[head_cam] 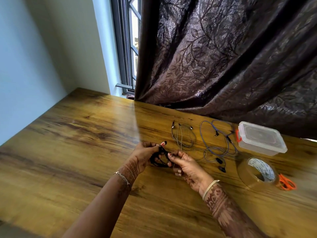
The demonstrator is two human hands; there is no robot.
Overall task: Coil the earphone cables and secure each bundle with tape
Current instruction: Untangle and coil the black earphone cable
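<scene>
left hand (145, 156) and right hand (184, 166) both pinching black earphone cable (160, 160) at frame centre, tape roll (257, 172) sitting lower right on worktop (77, 143)

Things gathered toward the right of a brown wooden tabletop (68, 152)
Front centre, the left hand (145, 155) and right hand (186, 166) hold a coiled black earphone cable (160, 161) between them; behind them to the right lie a loose grey earphone cable (180, 133), then a blue earphone cable (216, 150), then a clear plastic lidded box (260, 138); before the box sits a brown tape roll (247, 177), orange-handled scissors (286, 183) just right of it.
</scene>
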